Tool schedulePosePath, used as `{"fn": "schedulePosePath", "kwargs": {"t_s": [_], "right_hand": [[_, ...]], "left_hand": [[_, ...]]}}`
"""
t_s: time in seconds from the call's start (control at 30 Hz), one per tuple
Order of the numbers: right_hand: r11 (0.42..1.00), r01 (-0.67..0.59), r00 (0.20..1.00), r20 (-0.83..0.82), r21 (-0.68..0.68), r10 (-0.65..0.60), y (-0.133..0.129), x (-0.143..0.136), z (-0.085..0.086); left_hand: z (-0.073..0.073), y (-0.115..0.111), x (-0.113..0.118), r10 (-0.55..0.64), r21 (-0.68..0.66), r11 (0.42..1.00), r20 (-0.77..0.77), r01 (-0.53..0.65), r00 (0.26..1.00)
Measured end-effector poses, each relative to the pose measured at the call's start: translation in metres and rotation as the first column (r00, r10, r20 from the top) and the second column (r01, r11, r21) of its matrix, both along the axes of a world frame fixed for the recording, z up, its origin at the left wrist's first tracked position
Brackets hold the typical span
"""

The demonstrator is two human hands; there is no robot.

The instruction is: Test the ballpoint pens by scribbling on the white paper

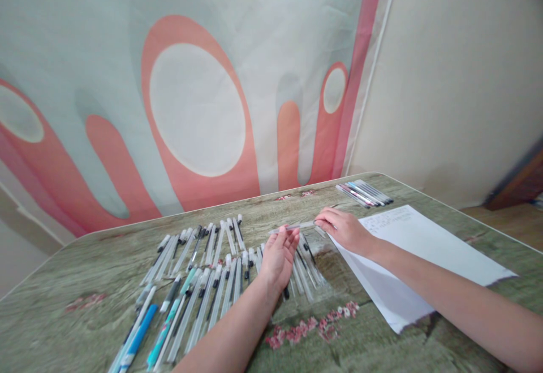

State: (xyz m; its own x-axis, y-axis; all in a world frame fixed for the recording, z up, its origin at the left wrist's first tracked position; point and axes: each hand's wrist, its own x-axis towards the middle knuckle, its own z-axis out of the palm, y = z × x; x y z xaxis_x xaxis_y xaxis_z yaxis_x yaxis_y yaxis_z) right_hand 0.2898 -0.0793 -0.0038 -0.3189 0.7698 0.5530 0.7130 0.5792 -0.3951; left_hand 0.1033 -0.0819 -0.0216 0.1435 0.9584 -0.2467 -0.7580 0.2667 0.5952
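A slim, translucent whitish pen (304, 225) is held nearly level above the table between my two hands. My left hand (278, 257) has its thumb and fingers closed on the pen's left part, palm turned up. At the other end, my right hand (343, 230) pinches the pen with bent fingers, and the tip there is hidden. Below them lies a clear plastic sleeve (324, 288) with several clear and black pens (302, 277) on or in it; which, I cannot tell. Rows of clear-barrelled pens (216, 294) spread out to the left of my left hand.
A white paper sheet (441, 248) with handwriting lies under my right forearm. Several pens (365, 192) form a bundle at the far right. A blue pen (142, 330) and a turquoise pen (167, 328) lie front left. The wood-patterned table (51, 328) meets a printed backdrop (271, 51).
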Motion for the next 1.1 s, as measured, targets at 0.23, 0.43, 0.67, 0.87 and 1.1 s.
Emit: {"fn": "schedulePosePath", "kwargs": {"t_s": [0.23, 0.43, 0.67, 0.87, 1.1], "right_hand": [[0.964, -0.027, 0.973, -0.228, -0.265, -0.036, -0.004, -0.01, -0.008], [0.902, -0.161, 0.92, -0.392, -0.402, -0.011, -0.001, -0.006, -0.005], [0.984, -0.018, 0.991, -0.132, -0.177, -0.006, -0.002, -0.001, -0.001], [0.97, -0.021, 0.982, -0.186, -0.243, -0.026, -0.002, -0.008, -0.008], [0.952, -0.098, 0.975, -0.219, -0.29, 0.034, -0.009, -0.006, 0.003]], "left_hand": [[-0.001, -0.001, 0.001, -0.012, 0.022, 1.0, -0.017, 0.013, 1.0], [0.0, -0.001, 0.001, -0.012, 0.025, 1.0, -0.01, 0.013, 1.0], [-0.003, 0.001, 0.0, -0.005, 0.035, 0.999, -0.017, 0.006, 1.0], [-0.006, 0.001, 0.001, -0.011, 0.051, 0.999, -0.035, 0.013, 0.999], [-0.007, 0.001, 0.001, -0.026, 0.043, 0.999, -0.048, 0.028, 0.999]]}}
